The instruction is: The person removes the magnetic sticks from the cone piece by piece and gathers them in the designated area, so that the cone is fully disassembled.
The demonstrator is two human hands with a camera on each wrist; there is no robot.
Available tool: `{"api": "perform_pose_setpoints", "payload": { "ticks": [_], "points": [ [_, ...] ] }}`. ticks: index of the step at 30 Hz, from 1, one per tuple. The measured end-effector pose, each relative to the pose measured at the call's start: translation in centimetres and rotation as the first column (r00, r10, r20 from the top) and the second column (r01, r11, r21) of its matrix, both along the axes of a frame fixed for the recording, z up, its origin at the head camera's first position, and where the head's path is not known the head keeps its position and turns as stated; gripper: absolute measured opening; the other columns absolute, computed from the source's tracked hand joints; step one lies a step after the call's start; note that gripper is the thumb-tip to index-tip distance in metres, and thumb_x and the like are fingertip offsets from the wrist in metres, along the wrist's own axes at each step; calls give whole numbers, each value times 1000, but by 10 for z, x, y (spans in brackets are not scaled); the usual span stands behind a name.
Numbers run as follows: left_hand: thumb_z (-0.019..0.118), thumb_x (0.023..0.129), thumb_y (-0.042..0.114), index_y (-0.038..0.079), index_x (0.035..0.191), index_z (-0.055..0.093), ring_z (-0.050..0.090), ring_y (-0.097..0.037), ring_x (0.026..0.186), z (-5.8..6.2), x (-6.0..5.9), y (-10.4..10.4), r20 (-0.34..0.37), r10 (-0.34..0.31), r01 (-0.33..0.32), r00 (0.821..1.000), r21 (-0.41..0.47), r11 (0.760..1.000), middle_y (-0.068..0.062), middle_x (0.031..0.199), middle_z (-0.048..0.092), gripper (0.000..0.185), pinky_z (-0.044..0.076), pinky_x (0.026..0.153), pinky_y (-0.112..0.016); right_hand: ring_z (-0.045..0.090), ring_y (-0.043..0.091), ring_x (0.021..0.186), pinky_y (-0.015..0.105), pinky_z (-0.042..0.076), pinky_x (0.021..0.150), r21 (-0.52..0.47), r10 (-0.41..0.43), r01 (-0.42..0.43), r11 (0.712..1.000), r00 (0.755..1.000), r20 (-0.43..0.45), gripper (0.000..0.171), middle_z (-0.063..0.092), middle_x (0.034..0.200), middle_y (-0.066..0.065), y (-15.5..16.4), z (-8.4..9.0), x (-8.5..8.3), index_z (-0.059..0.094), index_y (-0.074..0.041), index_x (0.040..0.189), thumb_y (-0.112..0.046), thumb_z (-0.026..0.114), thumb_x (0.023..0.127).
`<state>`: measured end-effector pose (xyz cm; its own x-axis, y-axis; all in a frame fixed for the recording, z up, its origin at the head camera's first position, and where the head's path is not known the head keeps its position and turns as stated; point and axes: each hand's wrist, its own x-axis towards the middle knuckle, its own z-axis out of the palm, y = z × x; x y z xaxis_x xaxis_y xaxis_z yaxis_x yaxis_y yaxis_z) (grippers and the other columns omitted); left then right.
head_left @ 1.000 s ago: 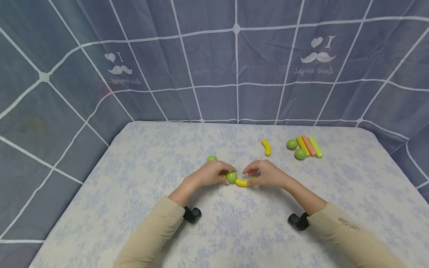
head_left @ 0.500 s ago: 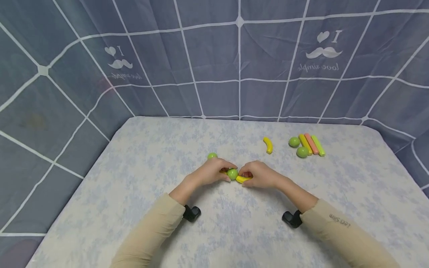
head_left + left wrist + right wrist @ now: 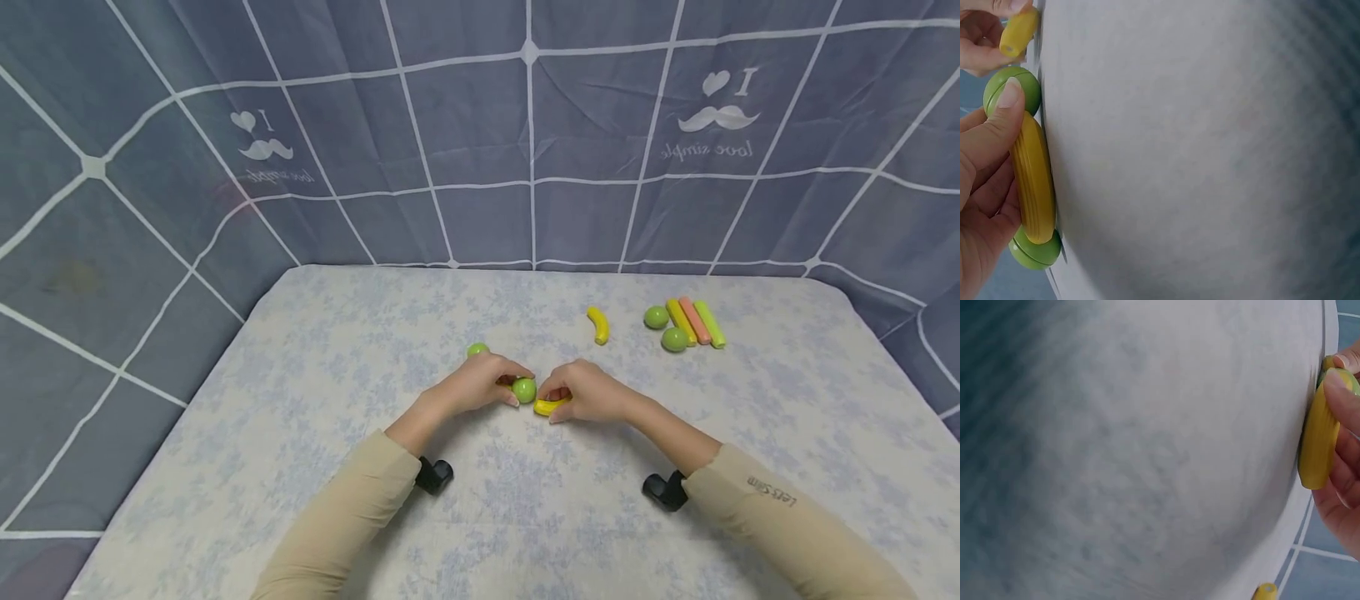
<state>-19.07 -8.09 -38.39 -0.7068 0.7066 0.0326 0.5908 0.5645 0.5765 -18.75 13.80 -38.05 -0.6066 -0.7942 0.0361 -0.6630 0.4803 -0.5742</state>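
Mid-table, my left hand (image 3: 497, 384) pinches a green ball (image 3: 524, 389) joined to a yellow curved stick (image 3: 1034, 181). That stick ends in a second green ball (image 3: 1035, 250), which shows behind my knuckles in the head view (image 3: 477, 350). My thumb tip (image 3: 1009, 94) presses on the near ball (image 3: 1013, 90). My right hand (image 3: 561, 395) pinches another yellow curved stick (image 3: 550, 407) with one end close against that same ball. The right wrist view shows this stick (image 3: 1319, 440) under my fingers (image 3: 1340, 394); whether it touches the ball I cannot tell.
A loose yellow curved stick (image 3: 597, 325) lies further back. At back right are two green balls (image 3: 656, 317) (image 3: 673, 339) beside yellow, pink (image 3: 693, 320) and green straight sticks. The patterned tablecloth (image 3: 315, 433) ends at a blue grid curtain (image 3: 450, 150).
My right hand's fingers have closed round its yellow curved stick and drawn in toward the ball. The left hand has kept its hold and barely moved.
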Motion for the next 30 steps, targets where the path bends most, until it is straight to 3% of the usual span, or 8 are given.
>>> {"api": "perform_pose_setpoints", "payload": {
  "ticks": [8, 13, 16, 21, 24, 30],
  "points": [
    [74, 77, 10, 2, 116, 65, 63, -15, 98, 0, -3, 5, -12, -11, 11, 1000, 5, 1000, -7, 110, 67, 41, 47, 82, -19, 48, 7, 62, 23, 43, 57, -21, -82, 85, 996, 990, 119, 19, 57, 69, -6, 7, 2, -3, 71, -5, 92, -9, 77, 75],
    [75, 76, 9, 4, 116, 65, 62, -14, 96, 3, -6, 5, 8, -16, 16, 1000, -8, 1000, -6, 110, 67, 42, 47, 82, -20, 49, 9, 60, 24, 42, 56, -15, -208, 212, 977, 969, 131, 20, 57, 67, -4, 12, 4, -8, 69, -3, 92, -12, 77, 76],
    [74, 76, 9, 4, 117, 65, 62, -14, 95, 6, -6, 4, 19, -5, 6, 1000, -9, 1000, -6, 110, 67, 43, 47, 81, -21, 49, 12, 57, 26, 41, 53, 6, -357, 358, 934, 930, 90, 25, 57, 66, 0, 14, 6, -15, 67, 1, 94, -16, 76, 77],
    [74, 76, 10, 2, 119, 63, 62, -14, 97, 7, -5, 2, 23, 7, -7, 1000, -8, 1000, -8, 113, 66, 45, 48, 82, -22, 51, 18, 60, 29, 39, 53, 62, -588, 587, 807, 809, -5, 32, 61, 73, 9, 19, 4, -29, 68, 1, 97, -22, 75, 77],
    [74, 77, 9, 1, 120, 63, 62, -15, 97, 4, -3, 1, 34, -1, 1, 999, 1, 1000, -9, 113, 65, 45, 48, 81, -21, 54, 22, 64, 31, 40, 55, 86, -654, 654, 751, 756, -38, 34, 64, 80, 13, 22, -1, -34, 69, 2, 99, -24, 75, 77],
    [74, 77, 9, 1, 120, 63, 62, -16, 98, 0, 0, 1, 39, 5, -5, 999, 10, 1000, -9, 114, 65, 45, 48, 82, -20, 61, 32, 81, 35, 46, 58, 120, -713, 718, 686, 695, -87, 42, 66, 101, 19, 24, -3, -41, 68, 1, 106, -28, 74, 77]
  ]
}}
